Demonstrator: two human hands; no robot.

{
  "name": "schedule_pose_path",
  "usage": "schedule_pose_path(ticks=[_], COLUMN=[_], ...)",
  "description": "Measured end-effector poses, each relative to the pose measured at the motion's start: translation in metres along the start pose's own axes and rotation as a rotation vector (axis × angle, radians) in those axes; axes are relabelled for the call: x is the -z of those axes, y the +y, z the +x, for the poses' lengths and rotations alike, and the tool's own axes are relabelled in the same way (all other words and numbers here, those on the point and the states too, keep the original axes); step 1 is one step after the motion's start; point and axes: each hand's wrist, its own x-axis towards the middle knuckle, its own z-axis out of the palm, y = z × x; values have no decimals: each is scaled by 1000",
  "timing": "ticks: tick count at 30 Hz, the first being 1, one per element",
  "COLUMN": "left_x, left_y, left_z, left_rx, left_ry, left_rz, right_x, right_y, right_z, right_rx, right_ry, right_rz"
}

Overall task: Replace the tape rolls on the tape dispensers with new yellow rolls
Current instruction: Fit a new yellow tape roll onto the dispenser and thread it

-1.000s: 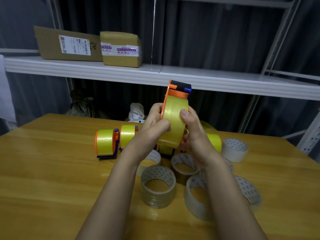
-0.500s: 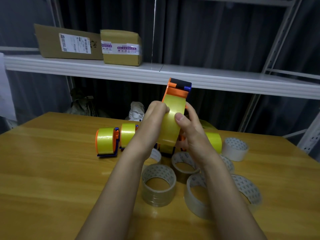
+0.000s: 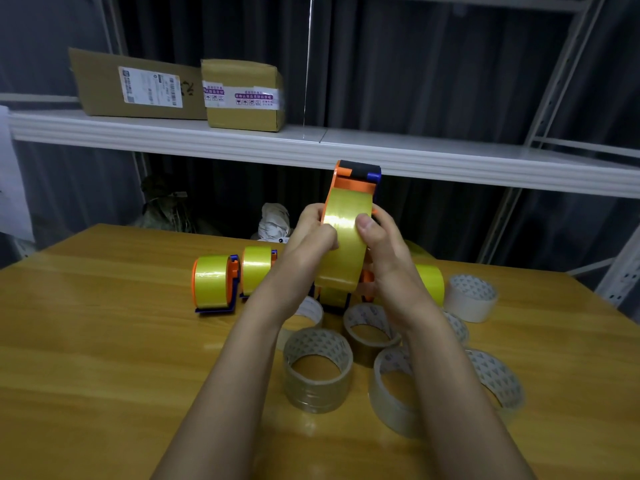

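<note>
Desk: your wooden desk (image 3: 104,341) carries the discarded clear tape rolls (image 3: 317,370), kept near you.
Dispenser: you hold the orange plastic tape dispenser (image 3: 353,183) above the desk, cutter up.
Roll: the new yellow tape roll (image 3: 343,251) sits in it.
Grip: your left hand (image 3: 311,233) and right hand (image 3: 384,244) both clasp the roll, probably seating it.

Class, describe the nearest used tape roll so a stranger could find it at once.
Start at the wooden table. Between the two forearms stands a cluster of spent rolls. The nearest used roll stands upright by the left forearm, brownish, while its right neighbour looks paler.
</note>
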Motion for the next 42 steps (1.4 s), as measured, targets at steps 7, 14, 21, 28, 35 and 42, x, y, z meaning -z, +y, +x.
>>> schedule_pose_path(ticks=[7, 14, 21, 28, 35, 42], left_x=[-2, -2, -3, -1, 6, 9], left_y=[-3, -6, -5, -4, 1, -3], left_z=[-3, -2, 0, 0, 1, 1], left_rx=[-76, 4, 23, -4, -171, -156], left_ry=[-131, -55, -69, -58, 58, 105], left_rz=[0, 62, 273, 326, 477, 550], right_x=[1, 7, 20, 20, 17, -1], right_y=[-2, 1, -11, -12, -13, -34], right_z=[1, 2, -10, -10, -9, -22], right_rx=[-128, 41, 188, 209, 150, 198], right_ry=[-66, -100, -125, 56, 113, 116], right_rz=[47, 132, -123, -335, -309, -641])
